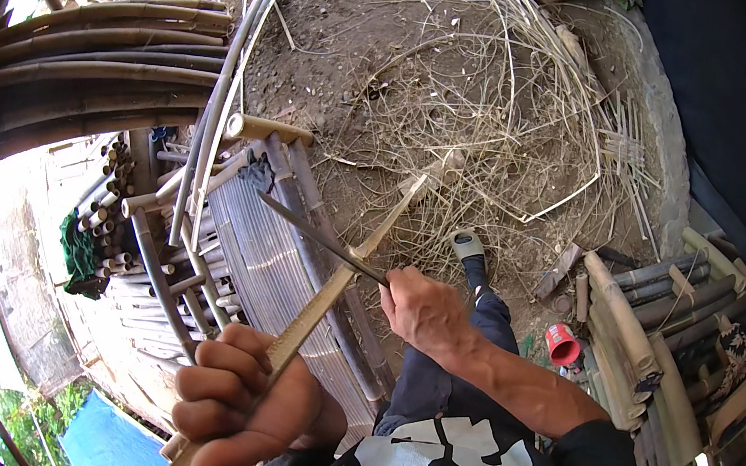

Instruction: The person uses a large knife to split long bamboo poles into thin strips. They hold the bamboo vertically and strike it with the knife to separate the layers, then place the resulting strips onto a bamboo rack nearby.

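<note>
- Bamboo, a long pale split strip (343, 272), runs diagonally from the lower left up toward the centre, over the person's lap.
- Left hand (246, 402), low in the view, is clenched tight around the strip's lower part.
- Right hand (422, 310) is closed around the handle of a dark, narrow metal blade (310, 231), which crosses the strip and touches it just beside that hand.
- Stacked grey bamboo slats (262, 265) lie under the strip, to the left.
- Tangled dry bamboo shavings (495, 126) cover the dirt ground (327, 24) beyond.
- Small red cup (561, 343) sits on the ground at right, beside bundled bamboo poles (654, 352).
</note>
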Motion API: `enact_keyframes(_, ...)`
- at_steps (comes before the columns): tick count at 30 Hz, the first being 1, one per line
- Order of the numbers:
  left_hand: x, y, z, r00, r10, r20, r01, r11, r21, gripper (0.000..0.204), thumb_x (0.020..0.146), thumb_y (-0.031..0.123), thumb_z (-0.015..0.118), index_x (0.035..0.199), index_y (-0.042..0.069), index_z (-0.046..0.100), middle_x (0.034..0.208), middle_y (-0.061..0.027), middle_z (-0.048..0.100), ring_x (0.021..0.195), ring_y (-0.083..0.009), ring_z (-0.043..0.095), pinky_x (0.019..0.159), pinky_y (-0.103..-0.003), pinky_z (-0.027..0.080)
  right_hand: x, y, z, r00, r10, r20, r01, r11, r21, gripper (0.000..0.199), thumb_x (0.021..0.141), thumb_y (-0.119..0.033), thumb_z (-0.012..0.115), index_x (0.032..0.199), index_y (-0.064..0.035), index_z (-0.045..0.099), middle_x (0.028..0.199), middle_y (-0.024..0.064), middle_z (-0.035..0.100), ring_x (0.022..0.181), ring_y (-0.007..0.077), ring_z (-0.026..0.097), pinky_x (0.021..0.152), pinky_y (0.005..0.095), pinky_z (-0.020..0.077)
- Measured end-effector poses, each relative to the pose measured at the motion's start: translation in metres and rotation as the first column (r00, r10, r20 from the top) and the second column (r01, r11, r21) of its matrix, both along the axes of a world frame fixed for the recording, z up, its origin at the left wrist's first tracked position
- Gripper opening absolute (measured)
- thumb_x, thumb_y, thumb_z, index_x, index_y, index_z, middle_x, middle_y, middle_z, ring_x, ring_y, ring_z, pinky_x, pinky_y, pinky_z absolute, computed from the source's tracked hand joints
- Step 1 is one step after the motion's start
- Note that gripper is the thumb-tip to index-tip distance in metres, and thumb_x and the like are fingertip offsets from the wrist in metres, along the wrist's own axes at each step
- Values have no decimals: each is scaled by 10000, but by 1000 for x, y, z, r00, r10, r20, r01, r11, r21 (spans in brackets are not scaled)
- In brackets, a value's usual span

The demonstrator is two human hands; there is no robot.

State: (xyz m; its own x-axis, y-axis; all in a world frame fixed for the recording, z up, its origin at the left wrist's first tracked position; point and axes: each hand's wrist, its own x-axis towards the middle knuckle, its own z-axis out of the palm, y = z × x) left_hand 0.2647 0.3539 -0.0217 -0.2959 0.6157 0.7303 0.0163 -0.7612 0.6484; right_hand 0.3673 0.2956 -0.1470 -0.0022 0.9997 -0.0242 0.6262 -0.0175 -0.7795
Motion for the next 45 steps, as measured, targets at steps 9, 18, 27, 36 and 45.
enact_keyframes(9,13,8,8,993,114,-13,-115,991,-74,570,983,606,354,645,169,213,594,35,220,486,-74,218,437,-212,168,-2,-6,-16,992,-8,-123,2,999,-47,166,908,-165,586,818,-28,564,692,173,578,596,356,620,527,415,521)
enact_keyframes(18,-24,43,-47,981,-103,-167,84,990,-116,523,970,596,402,741,134,315,652,10,304,510,-85,277,433,-214,229,56,-10,-167,983,-179,49,185,924,-335,270,938,-246,559,820,-3,553,680,163,594,602,372,622,585,475,528)
enact_keyframes(27,-20,61,-233,971,-152,-182,97,956,-278,526,948,578,486,715,137,318,652,7,315,507,-81,294,440,-213,226,28,35,-359,987,150,-58,-156,981,-116,324,1002,-234,447,726,-74,503,592,6,437,461,117,383,323,283,366)
enact_keyframes(36,-29,68,-246,945,-328,-15,317,924,-212,448,985,521,370,696,179,357,686,36,319,568,-139,297,521,-305,280,18,45,-436,983,133,-124,-152,976,-158,227,938,-167,565,735,-65,568,591,35,537,450,159,494,368,301,445)
enact_keyframes(45,-30,76,-250,941,-338,25,336,921,-197,404,979,464,416,674,203,373,668,69,313,553,-95,293,562,-266,306,30,74,-447,982,181,-48,-184,883,-431,298,966,-215,534,711,-61,544,583,49,523,444,145,475,375,304,442)
